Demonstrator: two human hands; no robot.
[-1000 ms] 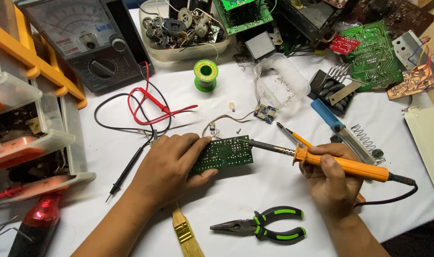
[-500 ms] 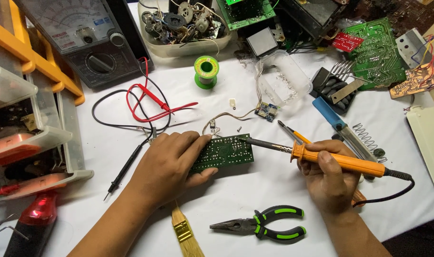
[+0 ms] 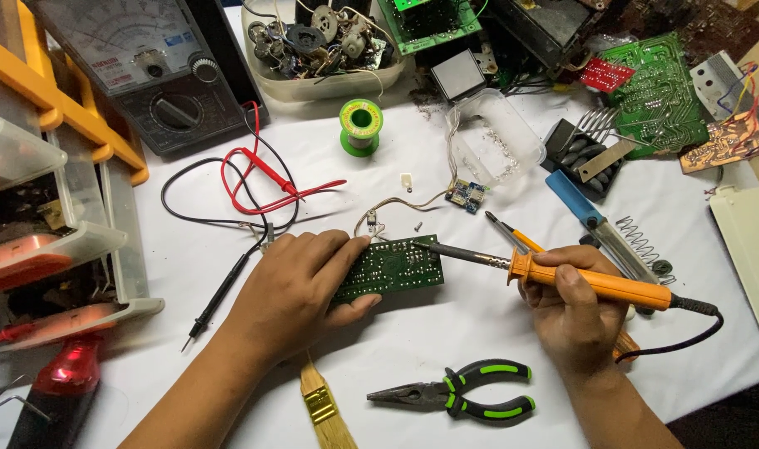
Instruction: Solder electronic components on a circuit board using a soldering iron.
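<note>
A: Left of the white table, what shows?
B: A dark meter (image 3: 159, 75); the left hand (image 3: 292, 291) pinches a green circuit board (image 3: 392, 270) at centre.
A: Rightward?
B: The right hand (image 3: 575, 303) is clenched around an orange soldering iron (image 3: 562, 278), tip on the board's upper edge.

Pliers (image 3: 454, 397) before circuit board (image 3: 393, 268)

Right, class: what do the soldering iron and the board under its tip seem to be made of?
Soldering iron: dull grey metal shaft, orange handle that looks like matte plastic, held in the right hand.
Circuit board: green, slightly glossy laminate dotted with silvery solder points, probably fibreglass; the left hand steadies it.
</note>
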